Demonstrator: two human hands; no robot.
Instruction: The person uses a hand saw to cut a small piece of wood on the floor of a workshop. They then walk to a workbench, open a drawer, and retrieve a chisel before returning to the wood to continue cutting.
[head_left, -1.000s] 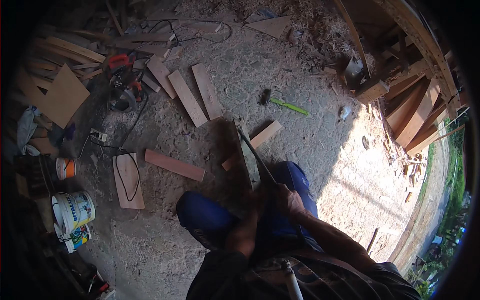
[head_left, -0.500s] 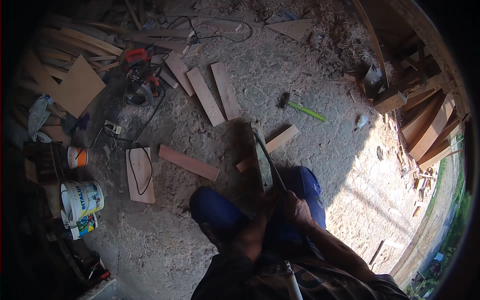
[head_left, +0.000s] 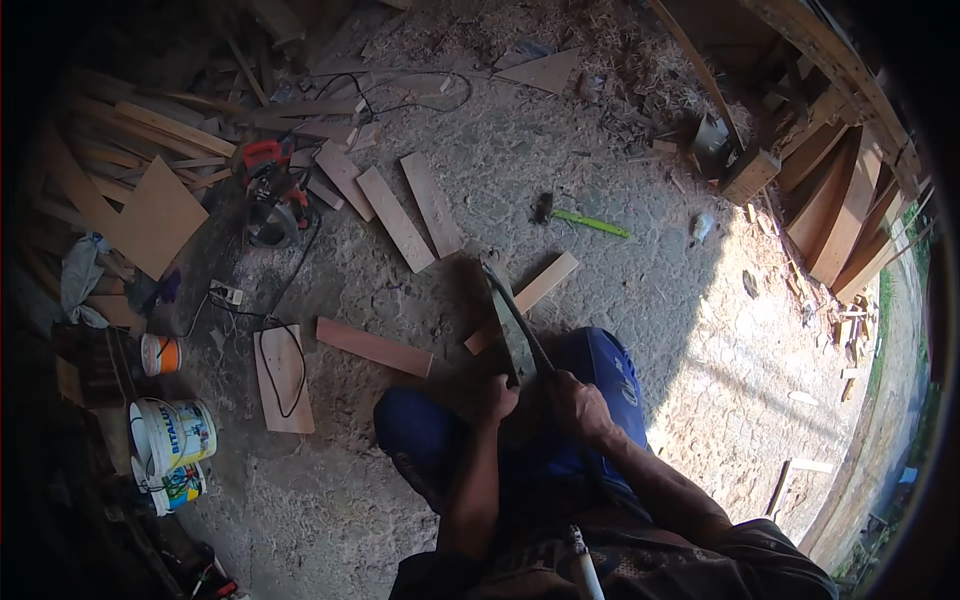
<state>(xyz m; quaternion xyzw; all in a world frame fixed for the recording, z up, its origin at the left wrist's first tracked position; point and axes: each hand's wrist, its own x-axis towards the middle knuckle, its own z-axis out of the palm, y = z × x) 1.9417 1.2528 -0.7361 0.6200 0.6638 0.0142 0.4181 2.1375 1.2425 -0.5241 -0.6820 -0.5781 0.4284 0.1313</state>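
A long, flat greyish strip [head_left: 512, 325] tapers away from me between my knees. Along its right side runs a thin dark bar [head_left: 532, 338], which comes close to the strip at the far tip. My left hand [head_left: 500, 397] is closed at the strip's near left edge, thumb toward the right. Around the near end of the bar my right hand [head_left: 580, 403] is wrapped, by my right knee. I cannot tell whether strip and bar are one tool. Beyond them a narrow board [head_left: 545, 285] lies slanted on the floor, partly hidden by the strip.
A hammer [head_left: 590, 222] with a green handle lies ahead. Pale boards [head_left: 395, 218] and a reddish board [head_left: 375, 347] lie left of it. A red corded power tool [head_left: 275, 210] stands farther left, its cable crossing another board [head_left: 284, 390]. White buckets [head_left: 175, 435] stand at left.
My left hand has moved forward and left, and now shows more plainly at the strip's near end. The strip's tip and my right hand have shifted slightly left in the view.
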